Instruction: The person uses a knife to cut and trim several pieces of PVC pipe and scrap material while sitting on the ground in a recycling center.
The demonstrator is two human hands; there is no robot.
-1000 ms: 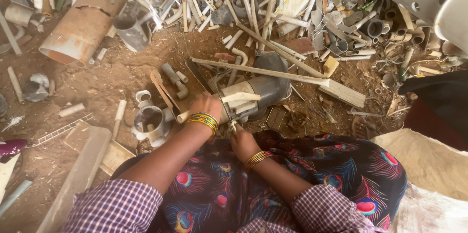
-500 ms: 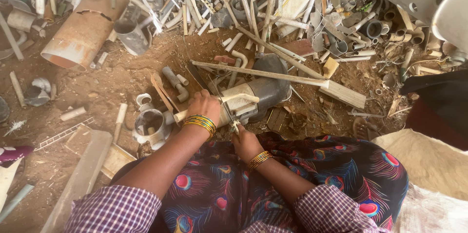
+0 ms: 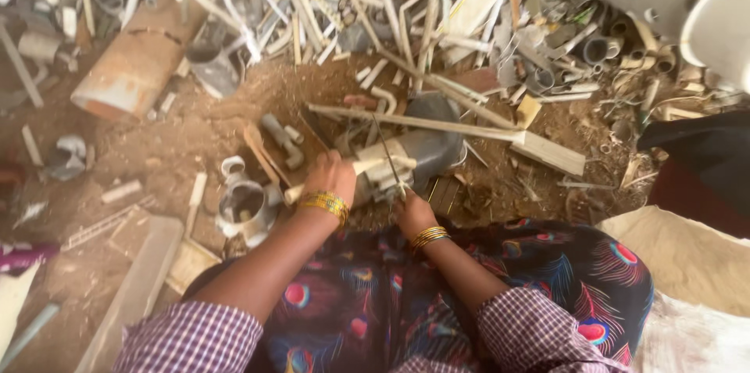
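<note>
Left hand (image 3: 332,178) stays clamped on a pale plastic strip (image 3: 355,170) while the right hand (image 3: 410,213) has lifted a thin blade (image 3: 388,160) upright against it.

Gold bangles (image 3: 324,203) shine on both wrists. The sleeves (image 3: 191,338) have purple and white checks. The skirt (image 3: 547,279) is dark blue with peacock feather spots. The dirt floor (image 3: 172,139) is brown.
</note>
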